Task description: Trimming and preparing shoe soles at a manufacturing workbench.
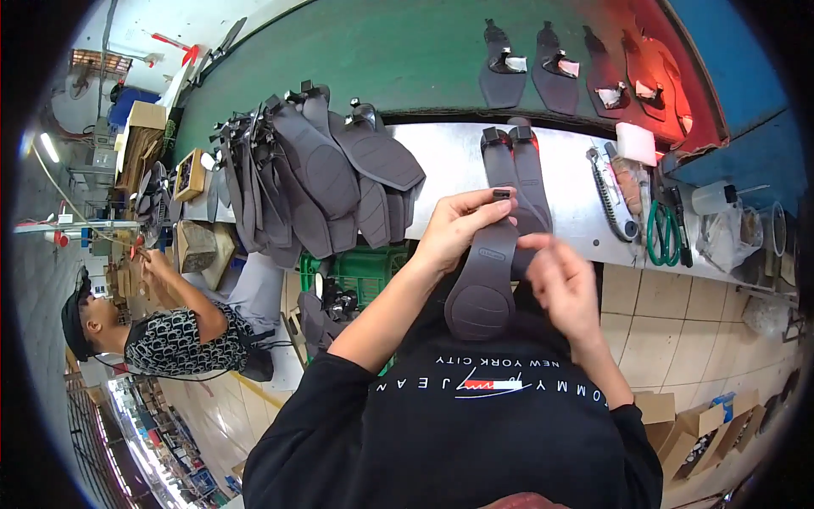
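My left hand (462, 222) grips a dark grey sandal sole (480, 297) near its narrow upper end, where a small black piece shows by the fingertips. The wide rounded end hangs down in front of my shirt. Close to the sole's right edge is my right hand (564, 284), smeared by motion. Whether its fingers hold anything cannot be made out. Just beyond my hands, two more dark soles (530, 165) with black pieces at their ends lie side by side on the metal table, partly hidden by my hands.
A big pile of dark soles (318, 174) lies on the left of the metal table (441, 153). Several strapped soles (557, 76) rest on the green belt (356, 51) under red light. Green scissors (666, 233) lie right. A green crate (369, 276) stands below; a co-worker (182, 335) sits left.
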Demonstrator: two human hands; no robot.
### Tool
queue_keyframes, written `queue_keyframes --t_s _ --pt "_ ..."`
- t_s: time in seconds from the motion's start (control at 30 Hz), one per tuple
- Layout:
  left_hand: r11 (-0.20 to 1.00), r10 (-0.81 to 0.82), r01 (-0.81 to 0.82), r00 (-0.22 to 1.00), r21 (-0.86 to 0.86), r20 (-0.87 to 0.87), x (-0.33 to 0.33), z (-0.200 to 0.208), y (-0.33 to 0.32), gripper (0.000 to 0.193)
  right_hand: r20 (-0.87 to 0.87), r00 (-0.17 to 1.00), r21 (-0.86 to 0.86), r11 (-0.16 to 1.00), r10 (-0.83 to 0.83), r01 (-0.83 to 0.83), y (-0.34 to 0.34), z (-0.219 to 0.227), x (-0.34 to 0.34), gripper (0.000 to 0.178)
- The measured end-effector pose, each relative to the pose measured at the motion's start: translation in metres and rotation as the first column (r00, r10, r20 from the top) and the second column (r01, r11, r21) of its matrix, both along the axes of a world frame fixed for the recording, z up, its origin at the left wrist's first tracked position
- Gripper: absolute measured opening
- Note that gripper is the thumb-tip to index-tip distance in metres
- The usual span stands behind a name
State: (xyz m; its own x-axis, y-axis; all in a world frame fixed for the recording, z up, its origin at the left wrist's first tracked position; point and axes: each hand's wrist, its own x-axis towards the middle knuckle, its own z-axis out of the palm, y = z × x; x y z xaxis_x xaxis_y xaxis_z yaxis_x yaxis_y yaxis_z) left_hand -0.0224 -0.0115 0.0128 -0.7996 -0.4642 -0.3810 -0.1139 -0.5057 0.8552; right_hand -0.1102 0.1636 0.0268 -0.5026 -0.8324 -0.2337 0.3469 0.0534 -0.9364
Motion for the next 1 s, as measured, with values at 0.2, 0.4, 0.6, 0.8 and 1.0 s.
queue_keyframes --t_s 0.2,0.4,0.6,0.8,1.0 --pt "0.97 -0.138 0.135 0.99 0.204 -0.004 0.02 0.005 0.006 0.058 -0.678 0.7 0.035 0.942 -0.223 0.334 -0.033 -0.045 -0.075 0.026" --pt "0.969 -0.236 0.242 0.967 0.056 -0.097 0.028 0.018 0.012 0.061 -0.935 0.347 0.216 0.889 0.07 0.403 -0.062 -0.068 -0.107 0.03" --pt "0.937 -0.3 0.308 0.951 0.168 -0.067 0.032 0.018 0.009 0.073 -0.977 0.188 0.18 0.87 0.103 0.459 -0.056 -0.059 -0.112 0.032" --pt "0.879 -0.392 0.406 0.914 0.25 -0.106 0.033 0.015 0.004 0.079 -0.963 0.084 0.257 0.786 0.255 0.562 -0.023 -0.058 -0.131 0.039" --pt "0.885 -0.451 0.458 0.888 0.083 -0.094 0.031 0.023 0.007 0.078 -0.943 0.053 0.305 0.784 0.329 0.54 -0.028 -0.053 -0.132 0.034"
